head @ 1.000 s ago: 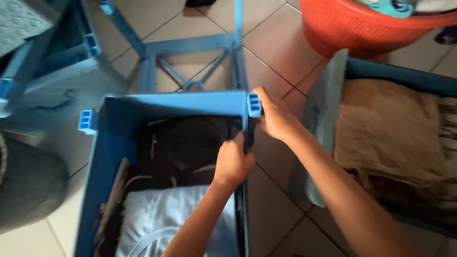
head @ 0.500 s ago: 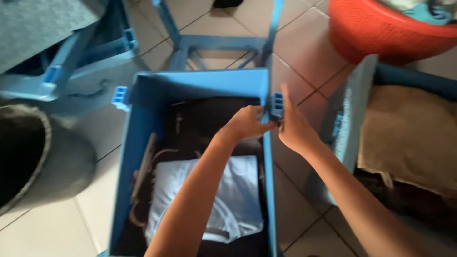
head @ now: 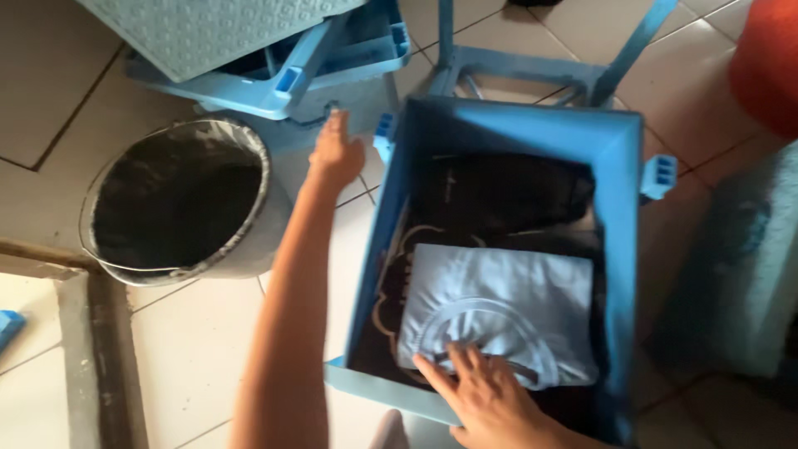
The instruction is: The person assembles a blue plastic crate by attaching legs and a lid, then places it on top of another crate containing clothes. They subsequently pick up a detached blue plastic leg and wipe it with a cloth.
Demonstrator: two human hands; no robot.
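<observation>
Both of my hands have left the far right corner of the blue plastic crate (head: 619,249), where they were bunched together half a second ago. Now my left hand (head: 336,154) reaches out past the crate's left wall, hanging over the floor tiles (head: 191,349) with fingers loosely extended and nothing in its grip. It is just beside the small ribbed handle lug (head: 384,137) on the crate's corner, not touching it as far as I can tell, and near the stacked blue crates (head: 274,66) with the perforated grey lid (head: 208,29) ahead.

My right hand (head: 490,399) lies flat, fingers spread, on the folded pale blue cloth (head: 499,312) inside the crate; that grip is open, pressing down and closed on nothing. The cloth is soft and smooth, with a curved seam showing, and it sits toward the near end on dark garments (head: 499,195) that fill the rest of the bottom.

The crate's walls are hard, straight and thick-rimmed, leaving a narrow margin around the folded cloth. To the left, a round bucket (head: 179,204) with a dark, dull inside stands near my forearm, with a strip of bare tile between it and the crate. Beyond the crate's far wall stand the legs of a blue frame (head: 515,66). An orange tub (head: 769,66) curves in at the right edge, well apart from both hands.
</observation>
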